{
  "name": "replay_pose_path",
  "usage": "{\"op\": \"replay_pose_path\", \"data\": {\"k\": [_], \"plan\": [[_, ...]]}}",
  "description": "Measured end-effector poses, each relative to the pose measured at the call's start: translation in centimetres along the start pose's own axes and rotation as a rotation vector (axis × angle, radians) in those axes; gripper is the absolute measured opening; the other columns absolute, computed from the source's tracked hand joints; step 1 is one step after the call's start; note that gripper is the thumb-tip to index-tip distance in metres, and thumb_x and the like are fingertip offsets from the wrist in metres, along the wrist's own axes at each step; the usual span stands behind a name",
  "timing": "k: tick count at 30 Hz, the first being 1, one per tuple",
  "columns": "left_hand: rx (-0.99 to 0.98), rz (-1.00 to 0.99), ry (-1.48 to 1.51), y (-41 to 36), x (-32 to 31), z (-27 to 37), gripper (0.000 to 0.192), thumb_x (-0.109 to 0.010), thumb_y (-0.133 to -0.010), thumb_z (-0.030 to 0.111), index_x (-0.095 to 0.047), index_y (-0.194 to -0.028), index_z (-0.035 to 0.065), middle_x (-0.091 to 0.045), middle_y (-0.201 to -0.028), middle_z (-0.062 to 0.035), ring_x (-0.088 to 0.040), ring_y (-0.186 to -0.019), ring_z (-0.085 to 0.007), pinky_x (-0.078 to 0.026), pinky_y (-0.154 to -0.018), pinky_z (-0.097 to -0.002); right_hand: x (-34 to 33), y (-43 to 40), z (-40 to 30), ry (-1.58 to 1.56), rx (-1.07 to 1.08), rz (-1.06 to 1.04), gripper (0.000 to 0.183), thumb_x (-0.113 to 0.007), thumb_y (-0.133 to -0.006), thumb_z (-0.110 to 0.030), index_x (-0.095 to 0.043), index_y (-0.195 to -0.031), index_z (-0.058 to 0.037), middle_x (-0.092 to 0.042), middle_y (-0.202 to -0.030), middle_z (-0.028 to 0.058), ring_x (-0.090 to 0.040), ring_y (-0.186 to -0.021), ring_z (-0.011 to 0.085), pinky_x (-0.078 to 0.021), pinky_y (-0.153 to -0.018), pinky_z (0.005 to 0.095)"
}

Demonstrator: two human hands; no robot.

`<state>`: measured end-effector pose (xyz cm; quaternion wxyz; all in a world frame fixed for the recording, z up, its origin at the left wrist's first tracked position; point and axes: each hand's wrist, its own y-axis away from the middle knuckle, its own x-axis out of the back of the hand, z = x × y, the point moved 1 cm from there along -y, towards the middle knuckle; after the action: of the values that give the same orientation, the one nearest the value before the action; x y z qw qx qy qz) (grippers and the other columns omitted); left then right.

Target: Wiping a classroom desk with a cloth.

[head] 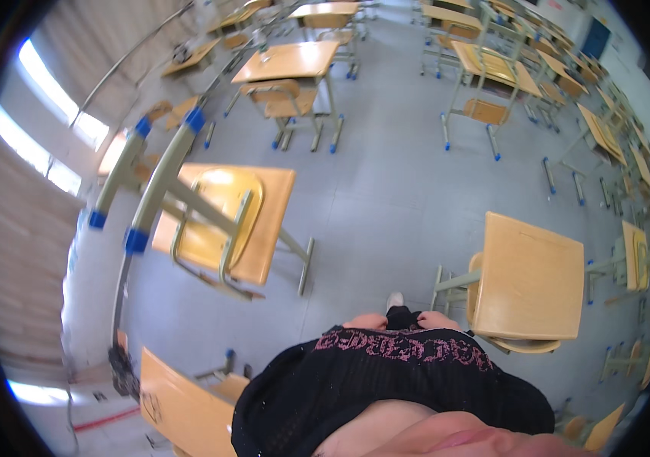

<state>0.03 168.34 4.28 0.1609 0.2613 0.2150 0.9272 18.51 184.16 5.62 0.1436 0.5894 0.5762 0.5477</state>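
Observation:
My left hand [367, 321] is low in front of my body, by the hem of my black knit top [396, 365], its fingers curled near my dark trousers. Close to it on the other side, my right hand [432, 321] rests at the same hem, also curled. Whether either hand grips cloth cannot be told. A white shoe [395, 301] shows between them. Beside my right hand stands a wooden-topped school desk [530, 280] with a chair under it. On the left, an upturned chair [222, 214] lies on a desk [282, 200], its metal legs pointing up.
More desks stand ahead, one [290, 60] with a clear bottle [260, 43] on it, another [522, 77] with an upturned chair. A desk [182, 400] is close at lower left. Curtains [22, 245] and windows line the left side. Grey floor [382, 188] lies between the rows.

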Motion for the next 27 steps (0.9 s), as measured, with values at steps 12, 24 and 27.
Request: {"op": "replay_pose_path", "data": {"k": [12, 24, 27], "plan": [[0.109, -0.181, -0.157, -22.1, 27.3, 6.0, 0.029, -0.046, -0.078, 0.025, -0.055, -0.1, 0.0081, -0.055, -0.1, -0.0132, -0.052, -0.096, -0.0295, -0.041, -0.081, -0.0384, 29.8, -12.9, 3.2, -0.019, -0.056, -0.077, 0.037, -0.05, -0.074, -0.03, -0.055, -0.104, -0.0083, -0.055, -0.106, 0.0131, -0.051, -0.1, 0.0271, -0.0411, -0.083, 0.0362], [-0.22, 0.078, 0.167, -50.5, 54.1, 5.0, 0.027, -0.046, -0.08, 0.022, -0.056, -0.096, 0.002, -0.059, -0.092, -0.0166, -0.056, -0.087, -0.03, -0.043, -0.076, -0.0356, 56.2, -28.8, 5.8, -0.13, -0.101, -0.056, 0.035, -0.048, -0.077, -0.029, -0.056, -0.102, -0.0059, -0.056, -0.102, 0.0135, -0.052, -0.096, 0.0276, -0.0416, -0.081, 0.0368], [-0.135, 0.24, 0.169, -60.5, 61.8, 1.4, 0.027, -0.049, -0.081, 0.022, -0.056, -0.098, 0.0022, -0.06, -0.083, -0.009, -0.056, -0.074, -0.0169, -0.044, -0.068, -0.0286, 62.7, -34.8, 8.5, -0.192, -0.115, -0.004, 0.033, -0.047, -0.078, -0.027, -0.056, -0.1, -0.0052, -0.056, -0.099, 0.0141, -0.053, -0.093, 0.0287, -0.0419, -0.08, 0.0365]]}}
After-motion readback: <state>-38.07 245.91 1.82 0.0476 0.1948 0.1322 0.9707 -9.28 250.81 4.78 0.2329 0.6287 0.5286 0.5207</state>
